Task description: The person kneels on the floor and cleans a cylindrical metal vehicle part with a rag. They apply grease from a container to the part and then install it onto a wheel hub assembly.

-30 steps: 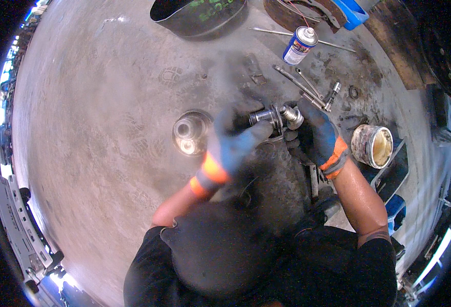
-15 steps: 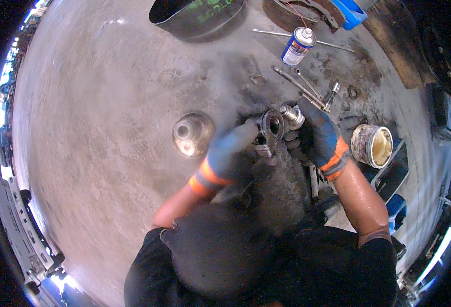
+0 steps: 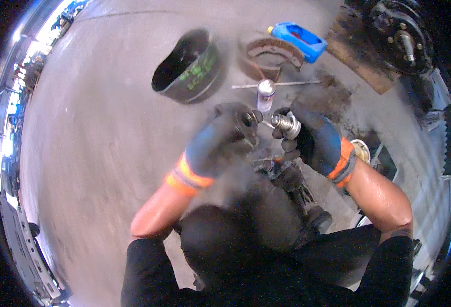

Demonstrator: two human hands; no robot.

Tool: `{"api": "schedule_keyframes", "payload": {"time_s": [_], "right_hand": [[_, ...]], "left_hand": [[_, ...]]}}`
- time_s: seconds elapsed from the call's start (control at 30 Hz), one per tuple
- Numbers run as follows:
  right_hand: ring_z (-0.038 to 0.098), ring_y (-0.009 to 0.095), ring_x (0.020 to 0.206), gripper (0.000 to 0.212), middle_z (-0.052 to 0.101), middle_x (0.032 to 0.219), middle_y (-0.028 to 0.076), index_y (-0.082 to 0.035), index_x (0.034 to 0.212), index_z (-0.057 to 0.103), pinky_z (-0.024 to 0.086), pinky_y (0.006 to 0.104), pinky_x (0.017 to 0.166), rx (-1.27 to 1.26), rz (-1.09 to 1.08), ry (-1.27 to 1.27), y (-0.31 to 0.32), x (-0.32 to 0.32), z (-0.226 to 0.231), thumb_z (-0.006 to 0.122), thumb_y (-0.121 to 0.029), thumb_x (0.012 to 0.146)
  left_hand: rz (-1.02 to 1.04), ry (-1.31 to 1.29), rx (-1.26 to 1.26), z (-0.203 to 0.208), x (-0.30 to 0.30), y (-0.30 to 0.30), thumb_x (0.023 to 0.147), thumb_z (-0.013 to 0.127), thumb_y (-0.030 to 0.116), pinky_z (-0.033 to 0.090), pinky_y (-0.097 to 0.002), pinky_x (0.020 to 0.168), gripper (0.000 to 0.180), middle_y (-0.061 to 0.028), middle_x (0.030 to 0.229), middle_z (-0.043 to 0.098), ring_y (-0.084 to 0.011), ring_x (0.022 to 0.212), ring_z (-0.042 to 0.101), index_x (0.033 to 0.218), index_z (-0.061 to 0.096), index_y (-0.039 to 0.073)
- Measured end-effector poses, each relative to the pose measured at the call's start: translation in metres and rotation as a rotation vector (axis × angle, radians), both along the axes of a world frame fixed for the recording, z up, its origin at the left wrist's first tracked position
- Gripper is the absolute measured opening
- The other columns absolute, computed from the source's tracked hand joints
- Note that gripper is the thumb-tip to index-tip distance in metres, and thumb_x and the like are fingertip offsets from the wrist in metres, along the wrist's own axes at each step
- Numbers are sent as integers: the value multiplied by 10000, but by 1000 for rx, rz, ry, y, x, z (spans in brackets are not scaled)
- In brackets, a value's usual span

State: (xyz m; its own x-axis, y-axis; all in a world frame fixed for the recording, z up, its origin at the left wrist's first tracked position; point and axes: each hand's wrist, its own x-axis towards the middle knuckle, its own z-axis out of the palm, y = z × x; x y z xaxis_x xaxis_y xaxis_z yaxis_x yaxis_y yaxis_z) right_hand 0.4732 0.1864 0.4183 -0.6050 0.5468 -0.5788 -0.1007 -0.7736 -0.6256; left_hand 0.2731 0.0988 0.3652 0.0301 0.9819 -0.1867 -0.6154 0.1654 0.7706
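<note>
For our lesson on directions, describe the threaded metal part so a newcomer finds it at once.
Follow the right forearm to the right hand, gloved in blue and black. It holds the threaded metal part, ridged end pointing left. Its bright silver colour sets it apart from the dark part in the left hand.

The left grip (image 3: 219, 135) is gloved in blue and blackish grey, its cuff banded orange, grey, orange; the same scheme is repeated on the right grip (image 3: 316, 137). Black is shown by the holed part (image 3: 248, 122) at the left grip, bright silver by the threaded piece (image 3: 288, 125) at the right. Toward 11 o'clock, a black tub (image 3: 187, 91) is marked in green. Toward 1 o'clock, blue is worn by a yellow-capped jug (image 3: 313, 51), rusty brown by curved shoes (image 3: 254, 67).
</note>
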Motion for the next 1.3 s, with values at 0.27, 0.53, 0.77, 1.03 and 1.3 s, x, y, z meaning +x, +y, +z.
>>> {"api": "schedule_keyframes", "payload": {"time_s": [0.27,0.53,0.77,1.03,1.3], "right_hand": [[551,118,640,366,668,874,23,-149,1087,642,420,283,545,665,-108,-47,32,71,40,537,-478,969],[558,106,691,357,670,910,19,-105,1116,644,440,276,596,447,-269,-75,54,123,11,568,-418,962],[577,100,774,360,675,985,29,-51,1183,636,472,272,668,737,-159,-238,54,149,-14,598,-332,962],[597,99,878,376,677,1072,44,7,1257,622,504,274,761,1240,-29,-476,59,161,-31,624,-227,961],[618,172,955,330,637,1100,100,5,1270,597,500,306,835,1417,144,-494,59,160,-10,556,-147,981]], "left_hand": [[-31,245,189,85,85,48,995,560,302,548,-291,716,352,-46,1124,621,-169,927,616,1247,560,56],[-2,-463,27,43,162,61,990,445,151,556,-435,832,315,-145,1141,668,-272,989,671,1229,575,-9],[6,-325,-24,8,177,70,1009,518,214,558,-377,752,296,-141,1108,655,-239,916,666,1236,559,29],[165,-10,9,9,199,69,1053,441,215,538,-347,735,281,-100,1045,629,-213,868,625,1299,486,86],[180,169,91,-10,197,68,1035,467,159,547,-350,740,247,-87,1032,637,-202,847,628,1261,517,73]]}}
